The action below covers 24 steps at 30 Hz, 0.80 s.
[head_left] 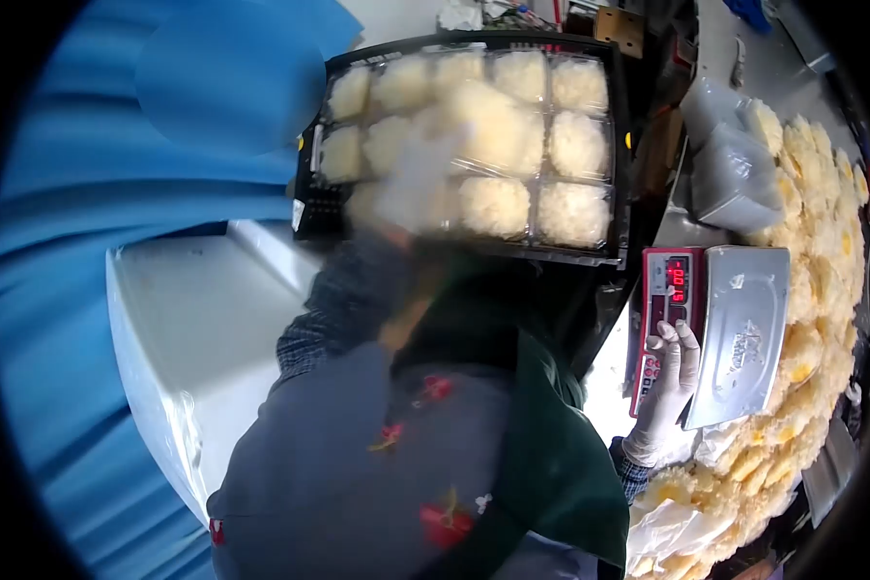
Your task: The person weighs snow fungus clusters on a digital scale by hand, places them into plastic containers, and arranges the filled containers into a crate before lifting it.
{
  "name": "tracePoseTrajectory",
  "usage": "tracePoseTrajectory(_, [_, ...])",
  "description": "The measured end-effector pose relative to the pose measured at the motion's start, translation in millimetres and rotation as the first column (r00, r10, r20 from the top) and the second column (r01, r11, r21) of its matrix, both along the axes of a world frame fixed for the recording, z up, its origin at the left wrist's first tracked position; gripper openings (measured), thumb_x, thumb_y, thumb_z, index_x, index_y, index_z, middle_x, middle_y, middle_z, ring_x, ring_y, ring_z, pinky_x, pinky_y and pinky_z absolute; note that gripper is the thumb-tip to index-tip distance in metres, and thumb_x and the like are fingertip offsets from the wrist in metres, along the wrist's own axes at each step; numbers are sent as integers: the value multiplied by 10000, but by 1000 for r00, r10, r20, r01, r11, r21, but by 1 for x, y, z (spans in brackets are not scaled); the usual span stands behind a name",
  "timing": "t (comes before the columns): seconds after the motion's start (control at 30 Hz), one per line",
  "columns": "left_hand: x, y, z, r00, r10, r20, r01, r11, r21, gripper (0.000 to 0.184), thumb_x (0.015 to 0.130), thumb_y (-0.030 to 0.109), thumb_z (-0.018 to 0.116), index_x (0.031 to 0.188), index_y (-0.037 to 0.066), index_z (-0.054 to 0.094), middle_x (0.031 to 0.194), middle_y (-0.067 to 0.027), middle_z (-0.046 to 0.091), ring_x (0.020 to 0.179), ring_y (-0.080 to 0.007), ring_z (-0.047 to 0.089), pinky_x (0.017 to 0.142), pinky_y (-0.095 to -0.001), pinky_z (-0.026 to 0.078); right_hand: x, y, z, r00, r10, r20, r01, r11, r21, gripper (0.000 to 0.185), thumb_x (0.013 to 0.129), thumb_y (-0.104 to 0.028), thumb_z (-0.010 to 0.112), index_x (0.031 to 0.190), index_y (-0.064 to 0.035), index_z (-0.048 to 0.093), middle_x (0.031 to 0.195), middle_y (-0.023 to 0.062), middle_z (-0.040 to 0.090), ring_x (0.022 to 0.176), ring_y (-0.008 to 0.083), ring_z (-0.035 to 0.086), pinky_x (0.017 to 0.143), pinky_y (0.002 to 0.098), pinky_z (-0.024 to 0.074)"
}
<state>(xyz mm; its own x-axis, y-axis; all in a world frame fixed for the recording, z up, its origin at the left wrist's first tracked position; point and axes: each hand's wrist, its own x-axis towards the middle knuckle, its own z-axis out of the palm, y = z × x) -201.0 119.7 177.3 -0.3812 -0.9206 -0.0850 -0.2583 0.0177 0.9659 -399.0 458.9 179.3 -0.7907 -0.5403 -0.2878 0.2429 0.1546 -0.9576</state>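
Blurred by motion, my left hand (420,179) in a white glove reaches over the black crate (464,253). It holds a clear box of pale, ruffled food (498,130), which is also blurred and looks larger than the rows of similar boxes (578,145) beneath it. My right hand (669,382), gloved too, rests on the red-framed scale (655,280) beside its lit display, fingers extended and nothing held. The scale's metal plate (739,333) carries only a few small scraps.
A large heap of the pale, yellowish food (817,261) lies along the right. Stacked clear plastic boxes (735,179) stand above the scale. At the left are a white container (203,319) and blue sheeting (77,261). Crumpled white plastic (677,532) lies at the lower right.
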Motion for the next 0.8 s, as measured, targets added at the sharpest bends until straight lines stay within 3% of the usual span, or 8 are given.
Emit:
tracePoseTrajectory(0.13, [121, -42, 24, 911, 372, 177, -389, 918, 72, 394, 876, 292, 659, 1175, 39, 619, 1061, -86, 657, 830, -160, 653, 630, -240, 500, 7, 7, -27, 981, -51, 187, 72, 991, -112, 232, 1003, -115, 490, 1171, 18, 578, 1014, 99, 659, 817, 105, 600, 820, 246, 501])
tracePoseTrajectory(0.27, [218, -56, -14, 833, 536, 138, -543, 744, 388, 382, 890, 272, 630, 1183, 27, 610, 1091, -144, 664, 947, -276, 661, 722, -396, 536, 22, 5, -36, 978, -1, 208, 51, 971, -234, 234, 1006, -137, 489, 1160, -4, 604, 996, 74, 660, 814, 99, 599, 789, 228, 492])
tracePoseTrajectory(0.3, [253, -63, -45, 796, 252, 550, -412, 892, 188, 440, 880, 338, 625, 1201, 37, 603, 1121, -162, 656, 984, -313, 651, 769, -411, 533, 26, 3, -35, 980, -10, 197, 52, 977, -206, 234, 1004, -150, 496, 1146, -6, 614, 983, 78, 662, 799, 105, 601, 795, 241, 497])
tracePoseTrajectory(0.37, [255, -45, -56, 212, 113, 971, -137, 987, -85, 564, 844, 458, 620, 1237, 54, 587, 1153, -197, 645, 1034, -368, 634, 855, -431, 517, 31, 2, -39, 968, 42, 246, 19, 970, -242, 250, 1002, -161, 498, 1159, 3, 604, 981, 84, 658, 804, 114, 598, 800, 259, 498])
tracePoseTrajectory(0.4, [228, -18, -46, -81, 233, 969, -50, 970, -237, 629, 818, 513, 620, 1255, 62, 579, 1155, -214, 642, 1046, -386, 626, 893, -437, 504, 34, 2, -39, 962, 64, 265, 2, 971, -240, 265, 1001, -168, 499, 1169, 13, 595, 992, 84, 651, 816, 114, 587, 801, 260, 493])
tracePoseTrajectory(0.57, [220, -44, -58, 269, 239, 933, -101, 970, -219, 515, 786, 493, 644, 1042, 48, 673, 1107, -237, 647, 1066, -385, 608, 900, -430, 483, 29, 13, -53, 972, 17, 236, 25, 984, -175, 256, 1005, -165, 483, 1159, -2, 606, 967, 94, 676, 794, 118, 615, 805, 270, 507])
tracePoseTrajectory(0.7, [179, -50, -30, 230, 364, 903, 47, 922, -384, 740, 812, 526, 665, 1310, 3, 500, 1225, -233, 575, 1107, -379, 551, 951, -422, 439, 23, 0, -56, 975, -34, 218, 58, 993, -105, 259, 998, -161, 487, 1159, 8, 600, 977, 88, 673, 798, 119, 617, 812, 268, 508])
tracePoseTrajectory(0.8, [189, -66, -84, 408, 520, 750, 86, 796, -599, 777, 861, 531, 606, 1391, -1, 408, 1348, -252, 486, 1219, -399, 479, 1027, -438, 380, 25, -36, -37, 974, -39, 224, 50, 998, -42, 259, 995, -154, 486, 1159, 13, 597, 979, 88, 671, 791, 116, 619, 819, 265, 508])
